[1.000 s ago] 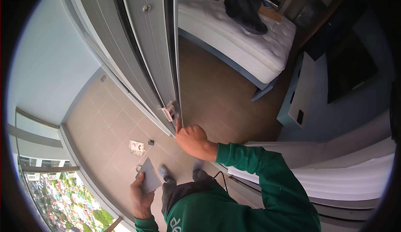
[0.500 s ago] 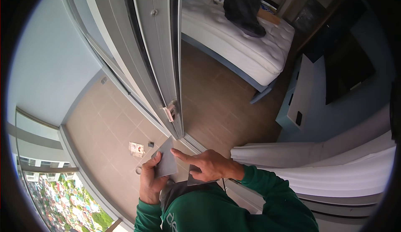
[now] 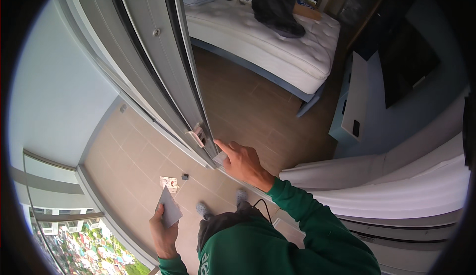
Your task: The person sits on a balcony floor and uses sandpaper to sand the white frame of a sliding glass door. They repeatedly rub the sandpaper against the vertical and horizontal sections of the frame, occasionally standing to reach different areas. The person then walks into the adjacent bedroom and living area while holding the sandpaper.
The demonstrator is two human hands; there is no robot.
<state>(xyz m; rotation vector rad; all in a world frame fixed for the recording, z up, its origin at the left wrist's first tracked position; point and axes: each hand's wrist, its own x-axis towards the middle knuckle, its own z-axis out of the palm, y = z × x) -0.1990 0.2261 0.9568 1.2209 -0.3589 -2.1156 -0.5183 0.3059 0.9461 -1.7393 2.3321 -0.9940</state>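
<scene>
My left hand (image 3: 164, 235), low on the left above the tiles, grips a thin flat grey sheet (image 3: 171, 208) between thumb and fingers. My right hand (image 3: 245, 166) is stretched forward to the edge of the sliding door frame (image 3: 173, 64). Its index finger points out beside the door latch (image 3: 197, 136); whether the fingertip touches the frame I cannot tell. Under the thumb side of that hand shows the corner of a small pale sheet (image 3: 221, 159), mostly hidden by the hand.
On the balcony tiles (image 3: 134, 141) lie a printed packet (image 3: 169, 184) and a small dark block (image 3: 185, 177), ahead of my slippers (image 3: 202, 208). A bed (image 3: 277, 52), a low white cabinet (image 3: 353, 96) and a pale curtain (image 3: 386, 176) stand inside. A window with a city view is at the lower left.
My right hand has moved up and forward from beside the left hand to the door frame. My left hand has dropped lower and left with its sheet. The view has shifted, showing my feet.
</scene>
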